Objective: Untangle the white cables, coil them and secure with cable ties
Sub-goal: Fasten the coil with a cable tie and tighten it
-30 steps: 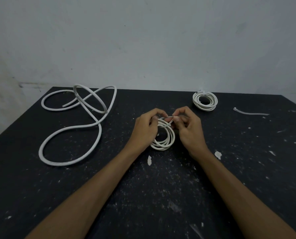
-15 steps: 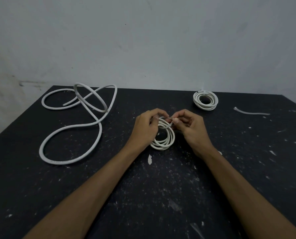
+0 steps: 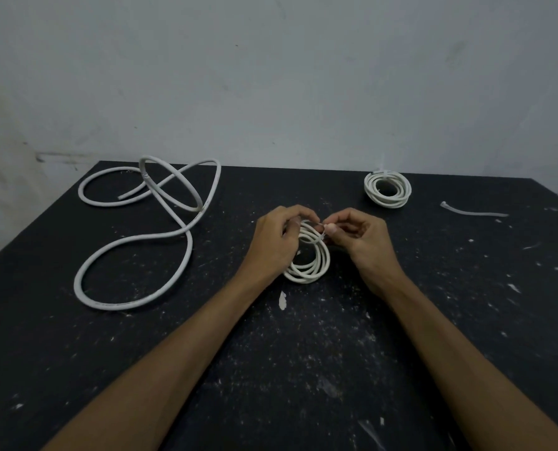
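White cable, wound into a small coil (image 3: pixel 308 260), sits at the middle of the black table (image 3: pixel 336 369), and I have both hands on its far side. My left hand (image 3: pixel 276 239) curls round the upper turns, fingers closed on the bundle; I judge this keeps the loops stacked so they cannot spring apart. My right hand (image 3: pixel 357 237) pinches a thin cable tie (image 3: pixel 322 234) between thumb and fingertip right at the coil's top, close against my left fingers. Whether the tie's tail is already threaded through its head I cannot tell, since my fingers cover it.

Working at the top edge makes sense to me: all turns lie together there, so one strap catches all of them. A finished coil (image 3: pixel 388 190) lies far right, already strapped, set out of my way. A spare tie (image 3: pixel 474 211) lies beyond it, within reach for the thick loose cable (image 3: pixel 134 252) sprawled on the left, which I take as my remaining job.
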